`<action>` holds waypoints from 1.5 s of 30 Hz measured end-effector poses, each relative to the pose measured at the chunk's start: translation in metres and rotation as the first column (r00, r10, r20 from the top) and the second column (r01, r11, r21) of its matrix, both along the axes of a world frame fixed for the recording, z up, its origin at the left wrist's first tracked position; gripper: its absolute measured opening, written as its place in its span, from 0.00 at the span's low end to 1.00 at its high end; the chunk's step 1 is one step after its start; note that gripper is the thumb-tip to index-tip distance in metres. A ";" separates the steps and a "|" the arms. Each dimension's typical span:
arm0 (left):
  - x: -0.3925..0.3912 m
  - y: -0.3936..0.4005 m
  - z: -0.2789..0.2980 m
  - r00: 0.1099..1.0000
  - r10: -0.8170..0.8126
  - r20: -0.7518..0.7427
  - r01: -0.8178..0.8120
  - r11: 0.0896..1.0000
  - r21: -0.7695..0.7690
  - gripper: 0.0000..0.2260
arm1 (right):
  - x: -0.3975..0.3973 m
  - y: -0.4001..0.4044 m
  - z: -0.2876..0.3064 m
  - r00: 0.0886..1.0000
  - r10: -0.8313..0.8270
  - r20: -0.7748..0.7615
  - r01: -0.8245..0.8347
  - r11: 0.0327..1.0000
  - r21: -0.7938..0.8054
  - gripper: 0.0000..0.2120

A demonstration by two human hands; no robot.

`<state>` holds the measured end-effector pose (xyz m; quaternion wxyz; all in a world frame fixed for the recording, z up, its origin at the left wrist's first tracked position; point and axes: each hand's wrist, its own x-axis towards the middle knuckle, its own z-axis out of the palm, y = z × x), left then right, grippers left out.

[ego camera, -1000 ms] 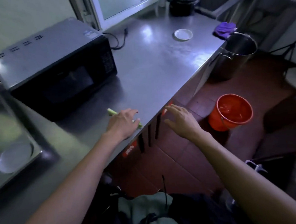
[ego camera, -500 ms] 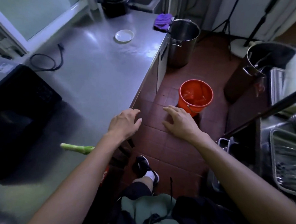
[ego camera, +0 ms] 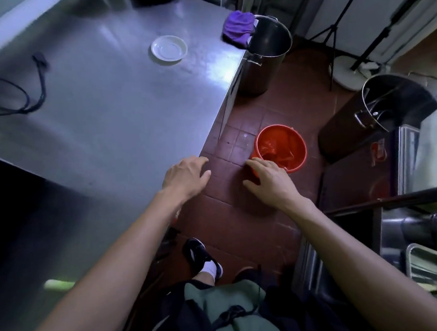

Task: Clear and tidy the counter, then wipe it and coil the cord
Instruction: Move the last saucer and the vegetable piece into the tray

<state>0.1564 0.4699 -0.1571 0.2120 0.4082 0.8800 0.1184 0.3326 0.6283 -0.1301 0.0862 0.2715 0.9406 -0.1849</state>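
Both hands were empty, fingers loosely spread: left hand (ego camera: pixel 187 176) at the steel counter (ego camera: pixel 120 115) edge, right hand (ego camera: pixel 270 181) over the floor by the red bucket (ego camera: pixel 281 148). What looked like a green stalk (ego camera: pixel 59 284) lay behind, left of the left forearm, lengthwise across the counter, so the left was nearer.

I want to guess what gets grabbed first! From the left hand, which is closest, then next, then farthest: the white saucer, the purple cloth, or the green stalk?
Measured from the left hand in the head view:
1. Green stalk, on the counter near the person, beside the left forearm.
2. White saucer, farther up the counter.
3. Purple cloth, at the counter's far corner by the steel pot.
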 end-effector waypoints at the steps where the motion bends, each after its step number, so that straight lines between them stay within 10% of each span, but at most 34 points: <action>1: -0.011 0.005 0.003 1.000 0.002 -0.005 -0.002 1.000 0.002 0.20 | -0.012 0.004 0.002 1.000 0.000 -0.013 0.000 1.000 0.003 0.28; 45: -0.351 0.178 -0.042 0.790 0.612 0.034 -0.598 0.782 -0.175 0.20 | -0.591 0.247 -0.116 0.741 0.642 0.197 -0.654 0.757 -0.009 0.54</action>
